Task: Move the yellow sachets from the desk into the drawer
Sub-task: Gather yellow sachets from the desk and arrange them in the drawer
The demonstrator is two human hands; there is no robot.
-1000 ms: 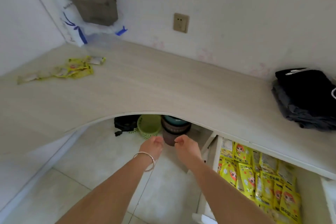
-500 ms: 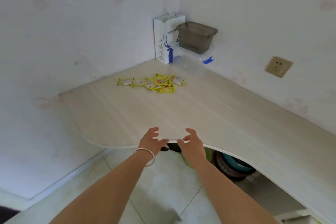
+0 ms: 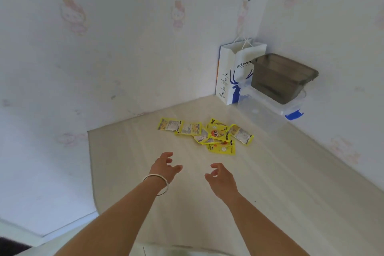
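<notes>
Head view:
Sachets: a loose heap of flat yellow foil sachets (image 3: 207,135) lies on the pale wood-grain desk (image 3: 291,172), near the corner.
Left hand (image 3: 164,167): fingers spread and loosely bent, holding nothing, just short of the heap.
Right hand (image 3: 221,180): likewise empty, fingers loosely bent, below the heap.
Behind: a white paper bag (image 3: 230,77) and a grey plastic tub (image 3: 280,78).

Both forearms were bare, with no sleeves showing up to the lower edge of the view. A thin, plain silver bangle (image 3: 159,185) circled the wrist just behind the left hand (image 3: 164,167), hanging loose around it. The right hand (image 3: 222,178) and its wrist wore nothing: no ring, watch or band was visible.
</notes>
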